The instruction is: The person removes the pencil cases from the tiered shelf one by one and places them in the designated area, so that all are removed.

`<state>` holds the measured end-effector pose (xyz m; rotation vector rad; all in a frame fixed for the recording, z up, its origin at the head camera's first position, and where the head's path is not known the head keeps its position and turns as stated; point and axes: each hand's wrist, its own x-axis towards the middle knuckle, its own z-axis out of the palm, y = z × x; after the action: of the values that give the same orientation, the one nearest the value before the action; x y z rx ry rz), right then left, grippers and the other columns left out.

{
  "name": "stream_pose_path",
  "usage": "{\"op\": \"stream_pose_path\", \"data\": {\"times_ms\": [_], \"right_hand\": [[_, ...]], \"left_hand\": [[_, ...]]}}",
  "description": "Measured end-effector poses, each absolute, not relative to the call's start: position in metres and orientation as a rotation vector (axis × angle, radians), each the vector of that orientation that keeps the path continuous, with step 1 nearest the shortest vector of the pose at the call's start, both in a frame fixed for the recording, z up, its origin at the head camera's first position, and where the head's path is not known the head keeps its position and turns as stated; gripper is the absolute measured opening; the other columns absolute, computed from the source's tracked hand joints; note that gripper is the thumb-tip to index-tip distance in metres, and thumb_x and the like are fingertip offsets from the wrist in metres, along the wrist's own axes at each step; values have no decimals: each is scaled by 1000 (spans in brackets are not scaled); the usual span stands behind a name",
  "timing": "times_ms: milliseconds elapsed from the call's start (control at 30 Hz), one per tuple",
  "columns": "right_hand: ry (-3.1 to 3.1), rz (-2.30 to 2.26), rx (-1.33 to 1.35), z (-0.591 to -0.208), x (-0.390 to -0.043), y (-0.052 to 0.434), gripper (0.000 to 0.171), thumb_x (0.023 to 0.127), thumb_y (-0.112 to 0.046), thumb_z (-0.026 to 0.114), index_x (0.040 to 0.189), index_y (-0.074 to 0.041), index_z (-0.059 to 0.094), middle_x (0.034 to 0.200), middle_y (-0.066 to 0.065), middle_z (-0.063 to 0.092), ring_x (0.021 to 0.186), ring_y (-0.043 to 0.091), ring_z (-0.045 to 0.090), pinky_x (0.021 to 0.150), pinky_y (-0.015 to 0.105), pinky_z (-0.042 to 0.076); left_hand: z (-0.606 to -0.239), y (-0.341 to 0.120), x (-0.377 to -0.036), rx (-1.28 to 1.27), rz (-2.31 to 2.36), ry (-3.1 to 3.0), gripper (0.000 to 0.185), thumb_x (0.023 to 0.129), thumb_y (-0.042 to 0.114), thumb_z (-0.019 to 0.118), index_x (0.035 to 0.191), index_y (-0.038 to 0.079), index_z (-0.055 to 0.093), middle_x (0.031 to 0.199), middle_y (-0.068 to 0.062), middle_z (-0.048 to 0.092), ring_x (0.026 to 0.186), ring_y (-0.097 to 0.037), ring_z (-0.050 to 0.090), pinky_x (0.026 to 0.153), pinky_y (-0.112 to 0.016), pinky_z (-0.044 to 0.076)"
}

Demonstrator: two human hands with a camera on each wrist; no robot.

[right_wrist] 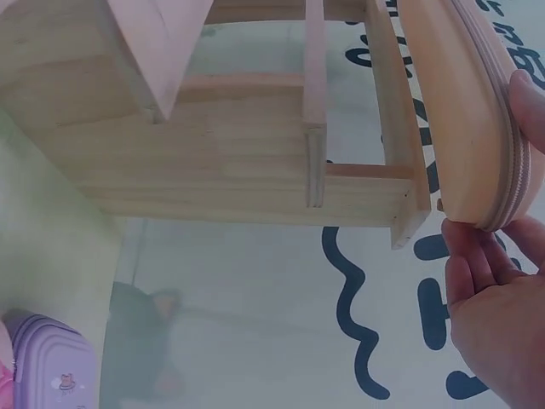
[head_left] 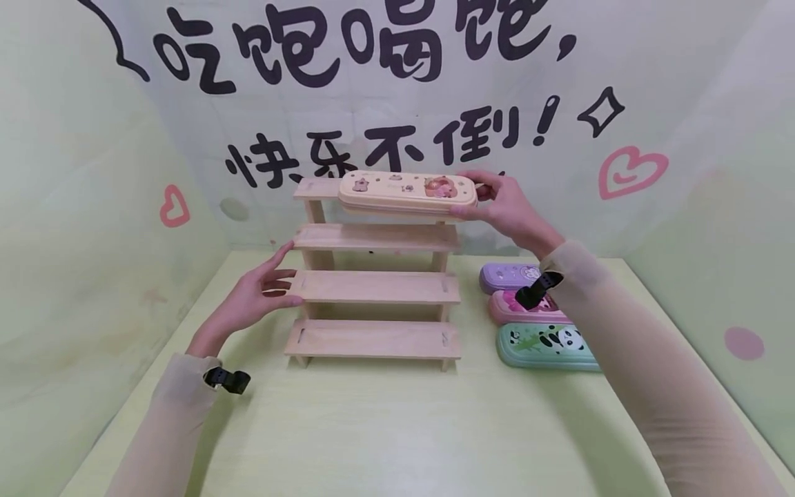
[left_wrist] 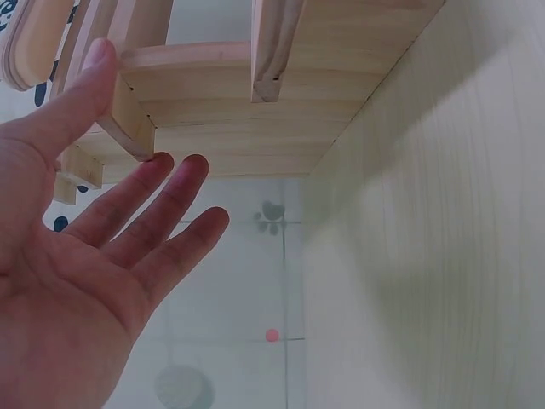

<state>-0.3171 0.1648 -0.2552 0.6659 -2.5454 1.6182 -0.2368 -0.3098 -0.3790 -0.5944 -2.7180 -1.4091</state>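
Pencil case (head_left: 407, 191) tops rack (head_left: 375, 287) on green table (head_left: 385, 428).

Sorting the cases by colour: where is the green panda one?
In the head view the green panda case lies on the table, right of the wooden rack, nearest the camera in the row, in front of the pink case.

The right hand (head_left: 511, 207) is raised at about one o'clock from the middle of the head view, its forearm running down to the five o'clock corner in a sheer beige sleeve with a black strap at the wrist; its fingers (right_wrist: 477, 264) and thumb curl in a pinch, palm turned toward nine o'clock. The left hand (head_left: 251, 297) sits lower at about nine o'clock, fingers (left_wrist: 157, 213) straight and slightly spread, pointing toward three o'clock with the thumb uppermost. Its forearm, sleeved and strapped alike, slopes away to the seven o'clock corner.
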Motion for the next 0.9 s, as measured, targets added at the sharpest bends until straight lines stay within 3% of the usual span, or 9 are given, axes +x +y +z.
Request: {"op": "stream_pose_path", "data": {"times_ms": [233, 900], "right_hand": [[-2529, 1612, 648, -265, -302, 173, 67, 90, -17, 85, 151, -10, 58, 131, 10, 61, 109, 25, 54, 88, 33, 48], [-2449, 1559, 733, -296, -260, 195, 65, 88, -10, 86, 148, -10, 61, 128, 7, 64, 106, 26, 55, 89, 32, 46]], "left_hand": [[-379, -311, -236, -604, -1410, -2705, 105, 92, 17, 85, 168, 43, 18, 147, -27, 57, 126, -42, 64, 105, -48, 54], [-379, -311, -236, -590, -1394, -2722, 106, 92, 18, 85, 169, 44, 17, 147, -29, 56, 126, -43, 64, 105, -52, 53]]}}
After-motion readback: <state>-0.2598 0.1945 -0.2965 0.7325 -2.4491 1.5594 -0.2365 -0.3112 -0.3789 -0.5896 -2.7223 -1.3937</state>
